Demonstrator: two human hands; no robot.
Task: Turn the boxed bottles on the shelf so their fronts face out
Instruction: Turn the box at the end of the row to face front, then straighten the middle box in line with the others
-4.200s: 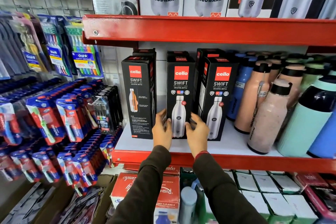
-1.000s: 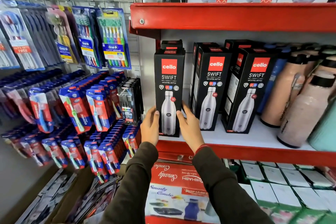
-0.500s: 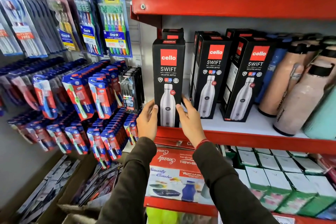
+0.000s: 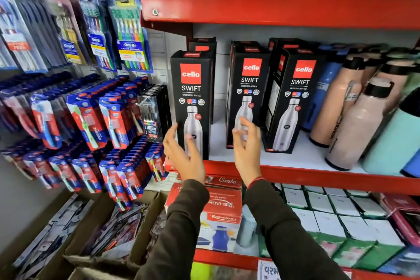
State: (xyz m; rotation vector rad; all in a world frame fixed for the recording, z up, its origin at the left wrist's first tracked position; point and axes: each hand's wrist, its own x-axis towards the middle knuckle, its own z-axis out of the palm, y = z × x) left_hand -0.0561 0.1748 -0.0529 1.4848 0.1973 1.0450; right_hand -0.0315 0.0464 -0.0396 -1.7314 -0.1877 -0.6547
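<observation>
Three black Cello Swift bottle boxes stand upright at the front of the red shelf [image 4: 295, 177], fronts facing out: the left box [image 4: 192, 88], the middle box [image 4: 248, 84] and the right box [image 4: 295, 98]. More black boxes stand behind them. My left hand [image 4: 184, 154] hovers open in front of the left box's lower part, fingers spread, holding nothing. My right hand [image 4: 246, 145] is open too, in front of the gap between the left and middle boxes, overlapping the middle box's lower edge.
Loose pink, blue and teal bottles [image 4: 354, 116] crowd the shelf's right side. Hanging toothbrush packs [image 4: 95, 118] fill the wall rack on the left. Red boxes [image 4: 223, 207] and white cartons [image 4: 329, 211] sit on the shelf below. An upper red shelf [image 4: 272, 7] overhangs.
Both hands have let go of the left box and drawn back toward me, fingers spread. The left box stays at the shelf's front edge, front facing out.
</observation>
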